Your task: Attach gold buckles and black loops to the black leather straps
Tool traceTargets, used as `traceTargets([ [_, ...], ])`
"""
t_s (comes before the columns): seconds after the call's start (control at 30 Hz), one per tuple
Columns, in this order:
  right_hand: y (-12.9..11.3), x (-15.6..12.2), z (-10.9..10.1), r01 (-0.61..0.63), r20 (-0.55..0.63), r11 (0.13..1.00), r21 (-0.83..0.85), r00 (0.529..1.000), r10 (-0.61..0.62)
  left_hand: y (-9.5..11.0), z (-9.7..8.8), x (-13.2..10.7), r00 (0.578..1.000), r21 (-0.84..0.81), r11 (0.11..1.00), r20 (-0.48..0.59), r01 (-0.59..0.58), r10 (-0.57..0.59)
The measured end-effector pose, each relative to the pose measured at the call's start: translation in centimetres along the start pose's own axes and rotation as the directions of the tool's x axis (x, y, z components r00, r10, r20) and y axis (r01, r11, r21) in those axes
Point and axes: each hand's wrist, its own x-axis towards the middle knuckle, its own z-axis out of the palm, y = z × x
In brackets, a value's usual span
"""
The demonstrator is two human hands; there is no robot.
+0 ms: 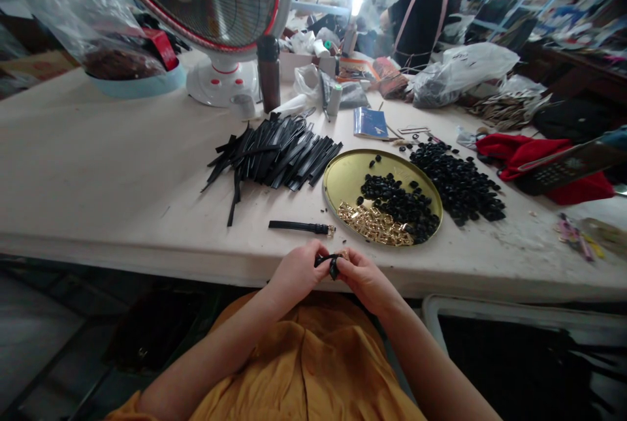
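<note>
Just in front of the table's near edge, my left hand [307, 265] pinches a black strap [334, 269]. Close beside it, my right hand [361, 275] grips the same strap near a small gold buckle [344, 254], partly covered by the fingers. Beyond my hands lies a finished-looking black strap with a gold buckle [301, 228]. A round gold tray [343, 176] holds gold buckles [375, 224] and small black loops [399, 199]. Left of the tray is a heap of flat black straps [279, 150].
More black loops [458, 179] are piled right of the tray. A white fan [223, 78], a dark bottle [269, 75] and a blue booklet [370, 123] stand or lie farther back. Red cloth [529, 153] is at the right. Another person [421, 23] is across the table.
</note>
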Motion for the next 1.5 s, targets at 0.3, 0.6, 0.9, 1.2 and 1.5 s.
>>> traceTargets([
  [0.3, 0.2, -0.5, 0.4, 0.24, -0.252, 0.936, -0.257, 0.919, -0.304, 1.1, -0.1, -1.1, 0.993, -0.227, 0.974, 0.12, 0.012, 0.016],
  [0.6, 1.0, -1.1, 0.0, 0.191, -0.192, 0.937, -0.293, 0.948, -0.253, -0.6, -0.6, -1.1, 0.969, -0.298, 0.949, 0.247, 0.101, -0.025],
  [0.9, 1.5, -0.9, 0.1, 0.225, -0.169, 0.763, -0.605, 0.901, -0.4, -0.7, -0.1, -0.9, 0.986, -0.254, 0.963, 0.155, 0.094, -0.056],
  [1.2, 1.5, -0.7, 0.2, 0.225, -0.2, 0.666, -0.711, 0.843, -0.499, -1.1, 0.7, 0.1, 0.957, -0.497, 0.835, 0.268, 0.237, -0.112],
  [1.5, 1.8, -1.2, -0.7, 0.157, -0.172, 0.922, -0.354, 0.958, -0.23, -0.7, 0.6, -0.2, 0.941, -0.426, 0.879, 0.33, 0.215, -0.07],
])
